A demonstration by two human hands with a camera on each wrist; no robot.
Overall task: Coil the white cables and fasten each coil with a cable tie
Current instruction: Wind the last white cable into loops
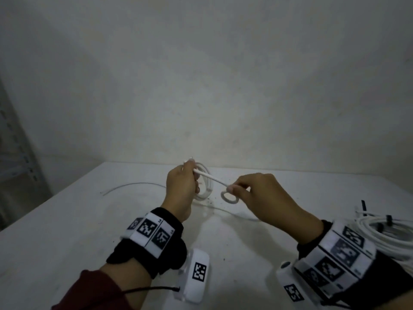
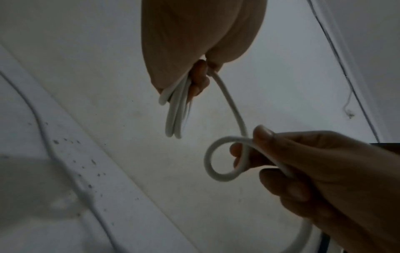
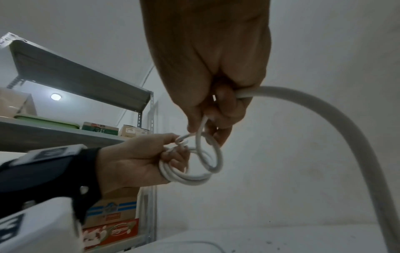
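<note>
Both hands are working above the white table [image 1: 67, 220] in the head view: the left hand [image 1: 182, 189] is gripping a bundle of white cable coils [image 1: 204, 186], and the right hand [image 1: 263, 198] is pinching a small loop [image 1: 228, 197] of the same cable between thumb and fingers. A straight run of cable is stretching between the two hands. Wrist bands are showing black-and-white square code markers; their tiny print is too small to read. At the right edge, finished coils [image 1: 388, 233] with black cable ties [image 1: 363, 208] are lying on the table, partly cut off by the frame. A loose thin cable [image 1: 134, 185] is trailing on the table's left.

Left wrist view: the left hand [image 2: 194, 42] is clutching several coil strands [image 2: 175, 116] that are hanging below it, while the right hand [image 2: 320, 171] is holding the loop [image 2: 218, 160] closed.

Right wrist view: the right hand [image 3: 212, 68] is pinching the loop [image 3: 208, 154] just beside the coils [image 3: 184, 176] held by the left hand [image 3: 134, 162]. A metal shelf [image 3: 82, 82] behind is carrying boxes [image 3: 112, 220] whose printing is blurred and unreadable.
</note>
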